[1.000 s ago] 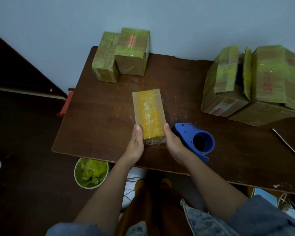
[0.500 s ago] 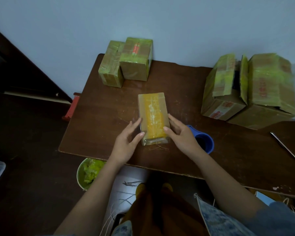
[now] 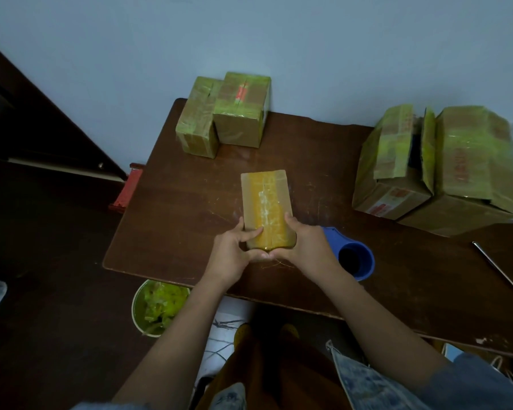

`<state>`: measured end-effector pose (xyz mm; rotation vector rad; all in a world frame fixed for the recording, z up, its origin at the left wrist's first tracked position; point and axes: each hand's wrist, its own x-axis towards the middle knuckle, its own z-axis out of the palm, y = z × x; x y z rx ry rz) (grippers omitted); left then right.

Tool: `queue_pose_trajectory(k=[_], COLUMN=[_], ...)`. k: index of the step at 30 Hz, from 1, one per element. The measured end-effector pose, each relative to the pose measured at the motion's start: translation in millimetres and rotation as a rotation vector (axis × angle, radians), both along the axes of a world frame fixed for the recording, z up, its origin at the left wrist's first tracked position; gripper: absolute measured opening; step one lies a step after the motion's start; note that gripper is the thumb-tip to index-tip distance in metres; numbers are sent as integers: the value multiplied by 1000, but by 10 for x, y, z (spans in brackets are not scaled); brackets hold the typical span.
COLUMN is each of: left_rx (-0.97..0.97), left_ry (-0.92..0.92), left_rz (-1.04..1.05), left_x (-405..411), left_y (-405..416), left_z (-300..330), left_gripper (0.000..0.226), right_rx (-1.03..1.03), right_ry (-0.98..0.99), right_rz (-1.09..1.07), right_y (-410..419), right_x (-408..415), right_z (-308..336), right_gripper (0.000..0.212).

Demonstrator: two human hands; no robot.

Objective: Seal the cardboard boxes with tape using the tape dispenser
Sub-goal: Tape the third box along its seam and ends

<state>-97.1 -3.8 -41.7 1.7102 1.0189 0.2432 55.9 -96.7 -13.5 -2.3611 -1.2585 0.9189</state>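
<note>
Both the left hand (image 3: 231,255) and right hand (image 3: 304,247) clasp the near end of the small taped box (image 3: 265,202), just left of the blue tape dispenser (image 3: 353,255) on the worktop (image 3: 175,217); it looks light, stiff and slick-topped, best gripped by its bare cardboard sides.

— What's the small box (image 3: 265,208) made of?
— Brown matt cardboard, with a strip of glossy yellowish tape (image 3: 269,214) down its top; the film is wrinkled and catches light along the middle.
— And the table (image 3: 172,220)?
— Dark brown wood or wood-look board, smooth with a dull sheen, scuffed with fine pale scratches.
— The tape dispenser (image 3: 354,255)?
— Blue plastic, smooth and slightly shiny.
— The other boxes?
— The two back boxes (image 3: 225,113) and the large boxes (image 3: 444,167) are cardboard wrapped in shiny greenish-yellow tape.
— That thin rod (image 3: 495,266)?
— Looks metallic, grey and glossy.
</note>
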Motion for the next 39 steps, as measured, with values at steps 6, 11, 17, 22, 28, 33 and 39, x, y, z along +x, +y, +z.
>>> queue_pose_trajectory(k=[6,11,17,22,28,33,39], left_rx=[61,173,260,244,224,179,149], left_ry=[61,142,26,-60,-60,-75,-121], left_rz=[-27,-69,40,101,97,66,38], left_x=[47,103,49,12,-28,-57,-74], left_y=[25,32,-72,-112,-150,-125,-112], left_z=[-16,-46,-128,-191,-205,-195,-180], left_gripper=[71,68,56,61,55,54,56], right_rx=[-57,-79,-10,23,62,84,133], right_ry=[-109,-128,-127,-121,-129,-100,-62], right_rz=[75,118,136,148,227,275,273], right_y=[50,51,-2,-12,-42,-72,-123], right_x=[4,2,12,31,109,179,221], right_z=[17,-84,-109,-116,-109,-106,-115], right_gripper=[101,103,94,91,86,84,80])
